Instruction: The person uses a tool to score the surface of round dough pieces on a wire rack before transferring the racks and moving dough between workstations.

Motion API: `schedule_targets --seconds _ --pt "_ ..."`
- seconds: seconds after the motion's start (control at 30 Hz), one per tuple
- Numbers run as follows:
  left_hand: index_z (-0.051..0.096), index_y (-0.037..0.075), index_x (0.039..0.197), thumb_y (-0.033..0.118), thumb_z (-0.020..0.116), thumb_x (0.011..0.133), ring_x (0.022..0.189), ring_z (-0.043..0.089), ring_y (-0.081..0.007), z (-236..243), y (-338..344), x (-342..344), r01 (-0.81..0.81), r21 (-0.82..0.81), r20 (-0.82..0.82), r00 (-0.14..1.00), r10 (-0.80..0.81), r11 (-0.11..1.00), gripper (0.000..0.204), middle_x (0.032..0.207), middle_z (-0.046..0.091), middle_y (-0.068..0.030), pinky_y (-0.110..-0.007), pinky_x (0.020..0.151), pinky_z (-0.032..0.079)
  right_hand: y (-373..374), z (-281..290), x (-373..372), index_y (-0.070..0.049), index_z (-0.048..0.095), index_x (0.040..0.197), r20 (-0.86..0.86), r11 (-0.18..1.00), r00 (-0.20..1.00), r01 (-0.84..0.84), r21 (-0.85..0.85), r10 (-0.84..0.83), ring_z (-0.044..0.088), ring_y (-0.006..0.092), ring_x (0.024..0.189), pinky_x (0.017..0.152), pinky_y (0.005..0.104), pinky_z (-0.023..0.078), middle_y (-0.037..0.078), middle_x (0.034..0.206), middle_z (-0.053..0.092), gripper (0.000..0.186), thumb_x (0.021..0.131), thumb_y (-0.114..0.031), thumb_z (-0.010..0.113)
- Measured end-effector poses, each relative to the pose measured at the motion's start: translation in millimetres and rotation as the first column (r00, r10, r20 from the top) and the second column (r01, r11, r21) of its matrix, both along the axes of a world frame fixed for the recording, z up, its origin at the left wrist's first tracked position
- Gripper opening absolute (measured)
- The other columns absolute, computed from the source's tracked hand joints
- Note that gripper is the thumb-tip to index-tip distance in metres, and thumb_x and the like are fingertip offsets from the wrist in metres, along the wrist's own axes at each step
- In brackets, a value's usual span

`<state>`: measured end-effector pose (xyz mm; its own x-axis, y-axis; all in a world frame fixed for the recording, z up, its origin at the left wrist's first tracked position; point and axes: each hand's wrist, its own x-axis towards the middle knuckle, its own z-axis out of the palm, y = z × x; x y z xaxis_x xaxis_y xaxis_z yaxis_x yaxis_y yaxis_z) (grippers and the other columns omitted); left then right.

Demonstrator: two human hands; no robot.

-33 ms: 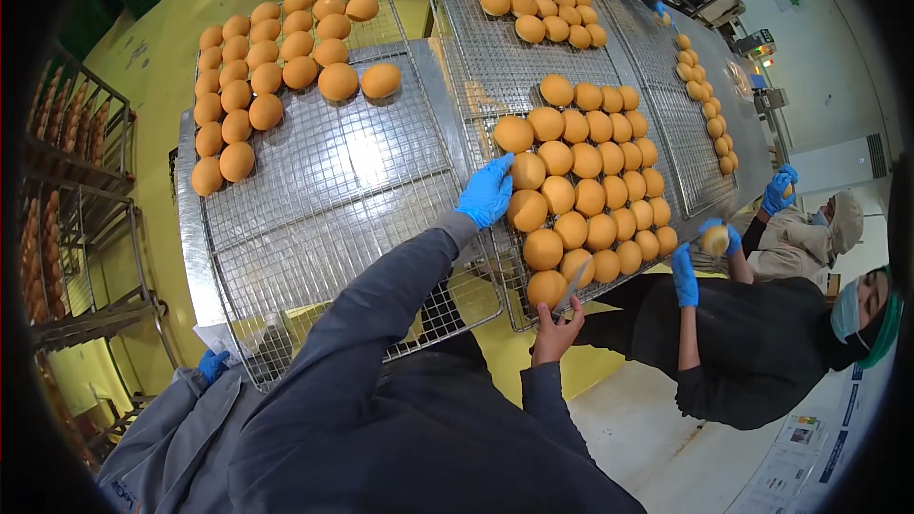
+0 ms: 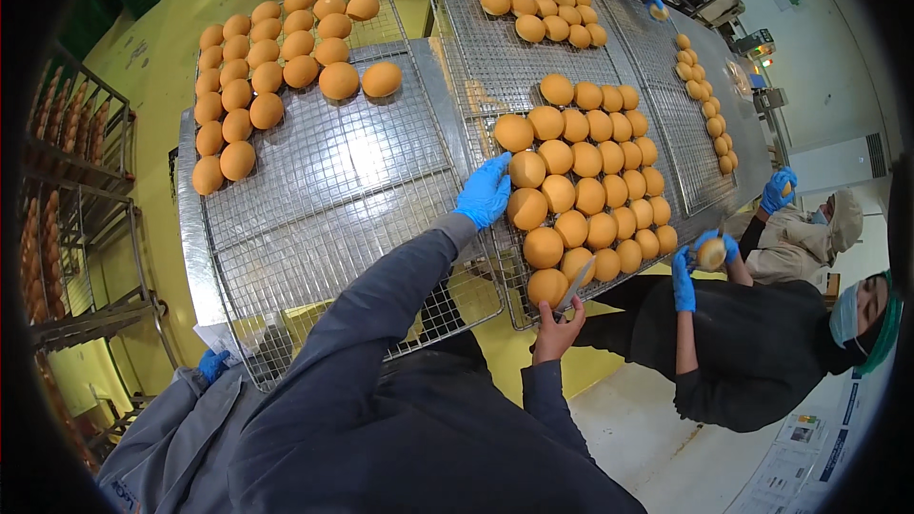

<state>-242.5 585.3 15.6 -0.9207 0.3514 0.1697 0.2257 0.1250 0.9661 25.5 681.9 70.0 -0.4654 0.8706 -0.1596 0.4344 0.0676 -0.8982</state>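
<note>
My left hand [image 2: 484, 192], in a blue glove, lies at the left edge of a block of round golden-brown buns [image 2: 587, 161]. Its fingers reach out against the nearest bun [image 2: 526, 169] without wrapping round it. My bare right hand [image 2: 560, 331] grips a knife [image 2: 575, 286] at the near corner of the wire rack [image 2: 519, 309]. The knife's blade points up and away, beside the corner bun [image 2: 547, 287], which the fingertips touch or nearly touch. The fingers hide most of the handle.
Another wire rack [image 2: 324, 262] with buns at its far end stands left. More buns [image 2: 541, 9] lie farther off. A co-worker [image 2: 752, 352] at right handles a bun [image 2: 711, 253] with gloved hands. A trolley [image 2: 86, 200] stands far left.
My hands and the knife have barely moved. The right-hand co-worker's gloved hands and bun have shifted slightly; the gloved hand at the far top has moved a little.
</note>
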Motion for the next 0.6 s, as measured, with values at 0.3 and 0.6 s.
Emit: schedule_targets --seconds 0.3,0.6 --pt "0.059 0.001 0.12 0.016 0.057 0.093 0.101 0.065 -0.0257 19 -14 56 0.122 0.097 0.358 0.922 -0.149 0.988 0.031 0.114 0.065 -0.018 -0.036 0.092 0.051 -11 -9 11 0.0 0.045 0.128 -0.083 1.0 0.996 0.03 0.0 -0.03 0.048 0.0232 0.121 0.1 0.04 0.046 0.013 0.133 0.037 0.055 0.081 -0.002 0.073" --pt "0.059 0.007 0.116 0.013 0.056 0.094 0.108 0.06 -0.03 13 -130 100 -0.043 -0.135 0.078 0.995 0.053 0.99 0.024 0.114 0.063 -0.0139 -0.041 0.096 0.047 -34 6 24 -0.003 0.059 0.105 -0.213 0.978 0.976 0.006 -0.207 -0.051 0.05 0.0061 0.055 0.046 0.0197 0.037 0.001 0.074 0.06 0.016 0.092 -0.011 0.066"
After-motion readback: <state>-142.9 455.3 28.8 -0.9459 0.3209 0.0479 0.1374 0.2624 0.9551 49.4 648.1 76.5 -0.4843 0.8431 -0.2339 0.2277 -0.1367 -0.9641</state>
